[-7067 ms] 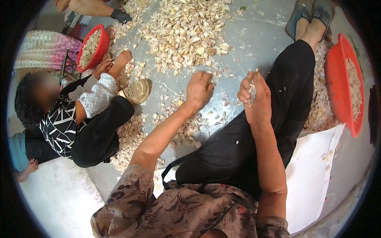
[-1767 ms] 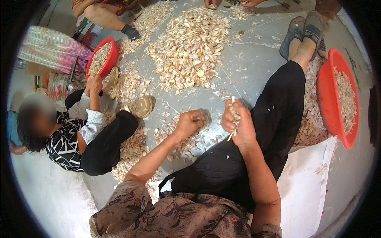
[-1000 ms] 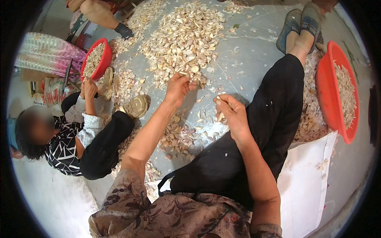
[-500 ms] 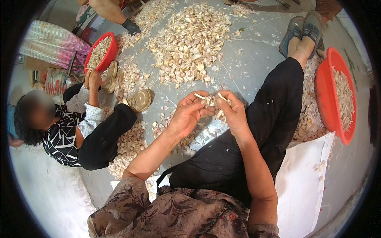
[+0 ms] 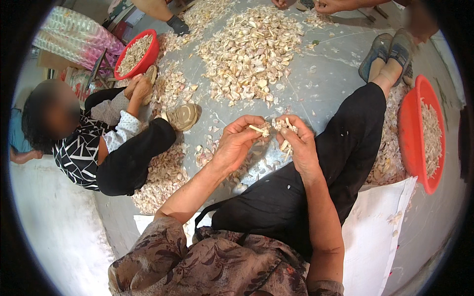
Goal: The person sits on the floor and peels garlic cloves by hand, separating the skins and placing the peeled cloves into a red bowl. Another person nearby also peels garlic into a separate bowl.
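Between thumb and fingers, my left hand (image 5: 234, 148) pinches a piece of garlic (image 5: 265, 128) with a short pale stem. Just to its right, my right hand (image 5: 304, 154) is closed on more garlic (image 5: 285, 124), and pale stems poke out below its thumb. A narrow gap parts the two hands. Beneath them, loose cloves and papery skins (image 5: 240, 173) lie on the floor beside my black trouser leg (image 5: 269, 209).
A large heap of garlic (image 5: 249, 54) lies ahead. Tilted at the right is a red basin (image 5: 410, 130) of pale stems; another red basin (image 5: 149, 60) stands far left. A co-worker (image 5: 79, 163) sits at left, other hands (image 5: 331, 6) show at the top. White sheeting (image 5: 370, 232) lies right.
My hands have drawn slightly apart, and the garlic between them now shows as two separate pieces. The view has shifted a little. The co-worker's hands at left have lowered.
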A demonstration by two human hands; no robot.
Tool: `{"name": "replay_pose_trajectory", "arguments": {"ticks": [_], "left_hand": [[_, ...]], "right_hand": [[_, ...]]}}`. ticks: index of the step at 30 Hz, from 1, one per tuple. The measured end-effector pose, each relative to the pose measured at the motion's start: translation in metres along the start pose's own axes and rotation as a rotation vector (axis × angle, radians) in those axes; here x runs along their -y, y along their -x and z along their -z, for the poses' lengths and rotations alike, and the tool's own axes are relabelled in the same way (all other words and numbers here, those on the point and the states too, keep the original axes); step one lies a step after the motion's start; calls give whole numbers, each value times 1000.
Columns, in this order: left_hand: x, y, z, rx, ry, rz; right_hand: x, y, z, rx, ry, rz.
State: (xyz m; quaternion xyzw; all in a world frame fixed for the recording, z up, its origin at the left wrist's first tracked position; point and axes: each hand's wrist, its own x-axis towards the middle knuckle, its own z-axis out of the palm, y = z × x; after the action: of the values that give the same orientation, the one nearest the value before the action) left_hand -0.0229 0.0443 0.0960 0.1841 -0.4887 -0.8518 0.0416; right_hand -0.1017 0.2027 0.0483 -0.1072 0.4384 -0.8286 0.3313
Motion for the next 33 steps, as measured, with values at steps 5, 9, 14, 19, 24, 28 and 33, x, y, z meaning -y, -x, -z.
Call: {"name": "replay_pose_trajectory", "arguments": {"ticks": [5,9,14,19,24,28,33], "left_hand": [[0,3,3,66,56,95],[-5,9,-11,79,-10,136],[6,7,-4,-41,-360,-24],[11,10,-8,-42,-291,-11],[19,6,-13,-29,14,35],[25,0,-11,-60,249,50],[21,-7,-5,-70,500,60]], "right_hand": [[-1,1,-2,23,107,14],[-3,2,4,86,91,-69],[7,6,-8,125,218,16],[0,6,-2,143,248,10],[-8,1,7,98,-140,-127],[-4,2,2,5,-270,-58],[14,6,-6,-167,-202,-63]]}}
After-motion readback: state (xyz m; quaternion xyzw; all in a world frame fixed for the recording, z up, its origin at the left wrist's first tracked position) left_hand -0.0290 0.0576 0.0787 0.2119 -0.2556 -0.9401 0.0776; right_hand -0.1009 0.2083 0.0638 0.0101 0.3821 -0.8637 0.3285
